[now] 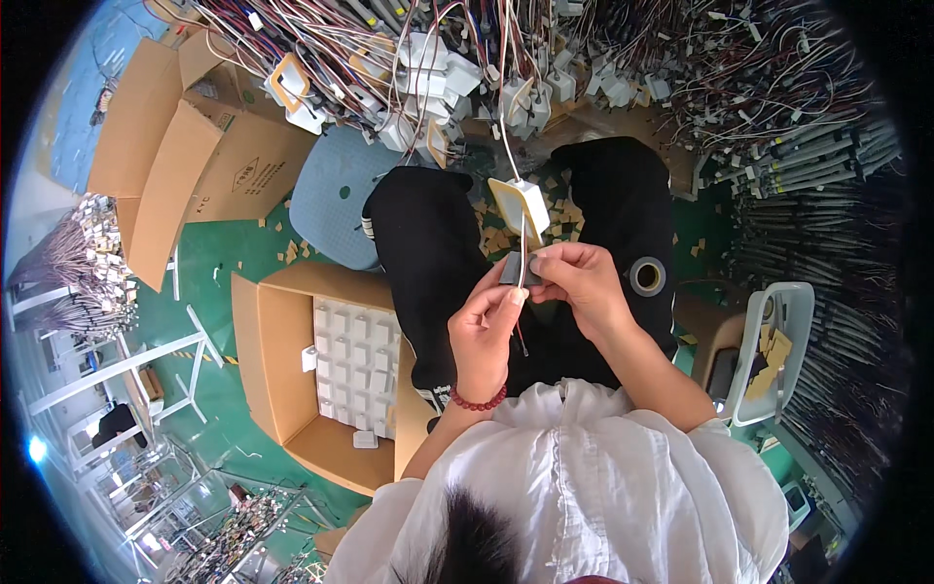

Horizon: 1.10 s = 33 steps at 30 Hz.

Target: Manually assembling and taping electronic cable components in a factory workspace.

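In front of my lap hangs a white box-shaped housing (532, 201) with a tan rim, on a thin cable (509, 151) that runs up to the bundles. Below the housing a white cable (524, 243) passes down between my hands. My left hand (482, 336) is closed, pinching this cable between thumb and forefinger. My right hand (587, 284) is closed on the edge of a small dark grey flat piece (512, 270), which lies against the cable. Its material I cannot make out. Loose dark wire ends (521, 343) dangle under my left hand.
A tape roll (647, 276) lies on my right thigh. At left stand an open carton (268, 365) with rows of white housings (355, 355), a blue stool (336, 185) and another carton (243, 161). Cable bundles (788, 117) hang ahead and right. A white bin (796, 341) holds tan pieces.
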{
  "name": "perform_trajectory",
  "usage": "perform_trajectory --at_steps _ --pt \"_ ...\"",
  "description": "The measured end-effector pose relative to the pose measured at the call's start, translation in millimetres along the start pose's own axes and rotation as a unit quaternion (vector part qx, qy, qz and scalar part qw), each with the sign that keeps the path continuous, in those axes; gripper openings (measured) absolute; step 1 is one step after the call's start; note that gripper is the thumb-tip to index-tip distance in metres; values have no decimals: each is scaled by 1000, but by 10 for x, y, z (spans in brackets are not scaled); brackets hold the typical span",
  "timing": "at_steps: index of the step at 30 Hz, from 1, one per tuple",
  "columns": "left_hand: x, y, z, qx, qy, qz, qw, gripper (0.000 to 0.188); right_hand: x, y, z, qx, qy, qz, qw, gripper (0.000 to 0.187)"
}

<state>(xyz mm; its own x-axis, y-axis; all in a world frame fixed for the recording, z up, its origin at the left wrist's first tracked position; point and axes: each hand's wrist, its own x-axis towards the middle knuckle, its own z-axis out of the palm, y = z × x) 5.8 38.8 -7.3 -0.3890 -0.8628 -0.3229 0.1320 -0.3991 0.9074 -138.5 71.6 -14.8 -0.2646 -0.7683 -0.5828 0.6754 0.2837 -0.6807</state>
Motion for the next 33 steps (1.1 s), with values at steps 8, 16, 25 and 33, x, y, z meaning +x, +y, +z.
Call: perform_trajectory --at_steps 8,16,25,33 --pt "29 -97 -52 1 -2 -39 999 10 -89 -206 -53 17 -107 51 993 23" --pt "-10 51 -3 -28 -67 -4 997 12 -15 -184 -370 170 -346 60 921 50" --pt "-50 7 -24 -35 -102 -51 993 15 40 69 -300 150 -278 43 948 39" --pt "-12 -4 23 35 -108 31 993 10 29 -26 -214 103 -244 81 961 21"
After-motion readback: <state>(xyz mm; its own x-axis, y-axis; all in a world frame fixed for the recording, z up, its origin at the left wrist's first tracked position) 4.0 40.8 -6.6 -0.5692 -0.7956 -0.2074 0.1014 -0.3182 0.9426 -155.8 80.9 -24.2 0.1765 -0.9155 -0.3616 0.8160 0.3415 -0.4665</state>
